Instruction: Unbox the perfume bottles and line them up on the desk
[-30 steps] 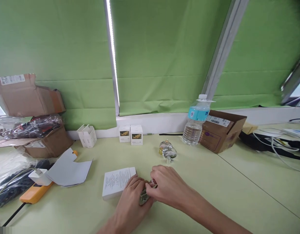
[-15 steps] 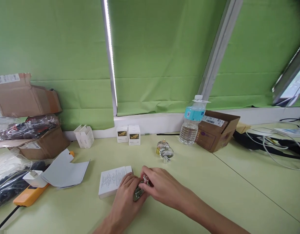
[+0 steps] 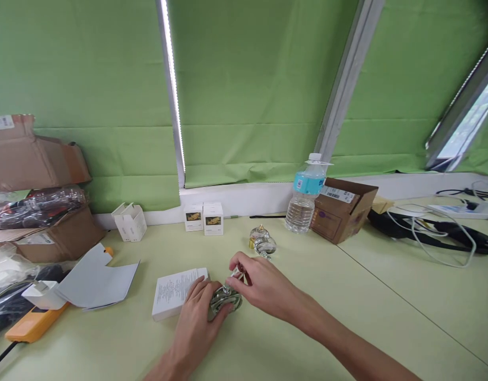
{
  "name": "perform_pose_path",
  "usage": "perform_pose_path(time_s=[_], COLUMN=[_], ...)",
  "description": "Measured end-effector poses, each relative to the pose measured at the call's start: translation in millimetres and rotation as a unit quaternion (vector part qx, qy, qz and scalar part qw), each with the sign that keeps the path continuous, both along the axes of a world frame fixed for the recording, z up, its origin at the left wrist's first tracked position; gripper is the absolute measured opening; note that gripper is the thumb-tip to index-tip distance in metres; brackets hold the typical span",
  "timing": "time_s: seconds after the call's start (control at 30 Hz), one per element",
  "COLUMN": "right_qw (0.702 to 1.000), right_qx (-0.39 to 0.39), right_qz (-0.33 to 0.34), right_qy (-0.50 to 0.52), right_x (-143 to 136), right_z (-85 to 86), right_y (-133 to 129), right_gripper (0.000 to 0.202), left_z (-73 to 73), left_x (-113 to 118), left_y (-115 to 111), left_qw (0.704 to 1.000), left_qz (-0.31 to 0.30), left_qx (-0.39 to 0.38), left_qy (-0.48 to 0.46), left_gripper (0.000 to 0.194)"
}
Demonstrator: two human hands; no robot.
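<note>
My left hand (image 3: pixel 198 317) has its fingers wrapped round a small shiny glass bottle (image 3: pixel 227 300), low over the table beside a flat white box (image 3: pixel 172 292). My right hand (image 3: pixel 255 280) pinches a silvery cap (image 3: pixel 236 273) at the neck of that bottle. Whether cap and neck touch is hard to tell. Behind my right hand stands a second shiny bottle (image 3: pixel 265 244), close to a gold-topped one (image 3: pixel 257 234).
Small white boxes (image 3: pixel 213 218) and an open white carton (image 3: pixel 130 222) line the wall. At right are a water bottle (image 3: pixel 302 203), a brown box (image 3: pixel 341 211) and cables. Brown cartons (image 3: pixel 69 233), folded paper (image 3: pixel 101 280) and an orange power strip (image 3: pixel 35 323) lie left.
My right hand has risen slightly with the cap, and more of the bottle in my left hand shows. The whole view has shifted, so the surroundings appear further left.
</note>
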State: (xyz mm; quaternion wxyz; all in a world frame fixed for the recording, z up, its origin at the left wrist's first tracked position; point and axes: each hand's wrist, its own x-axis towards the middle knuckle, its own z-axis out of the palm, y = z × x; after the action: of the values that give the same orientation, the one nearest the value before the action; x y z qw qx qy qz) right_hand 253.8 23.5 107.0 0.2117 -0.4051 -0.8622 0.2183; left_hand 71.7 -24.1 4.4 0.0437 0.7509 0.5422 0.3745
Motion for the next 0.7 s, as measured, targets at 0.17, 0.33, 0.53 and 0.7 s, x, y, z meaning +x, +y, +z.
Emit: perform_pose_path(time_s=[0.17,0.33,0.53,0.7], right_qw=[0.995,0.985,0.968,0.969], right_qx=[0.039,0.045,-0.014,-0.047], right_qz=[-0.056,-0.015,0.051,0.051], right_qy=[-0.07,-0.164,-0.245,-0.238], right_x=[4,12,12,15], right_z=[-5.6,-20.6,-46.0,-41.2], right_y=[12,19,18,18], right_gripper=[0.021,0.01,0.021,0.027], left_z=[-5.4,-15.2,-14.7,-11.3], left_x=[-6,-9,-9,-9], left_y=[4,5,4,3], left_qw=[0.999,0.996,0.995,0.996], left_qz=[0.039,0.074,0.076,0.066], left_qx=[0.022,0.042,0.06,0.059], left_qy=[0.018,0.037,0.034,0.024], left_gripper=[0.023,0.034,0.032,0.029])
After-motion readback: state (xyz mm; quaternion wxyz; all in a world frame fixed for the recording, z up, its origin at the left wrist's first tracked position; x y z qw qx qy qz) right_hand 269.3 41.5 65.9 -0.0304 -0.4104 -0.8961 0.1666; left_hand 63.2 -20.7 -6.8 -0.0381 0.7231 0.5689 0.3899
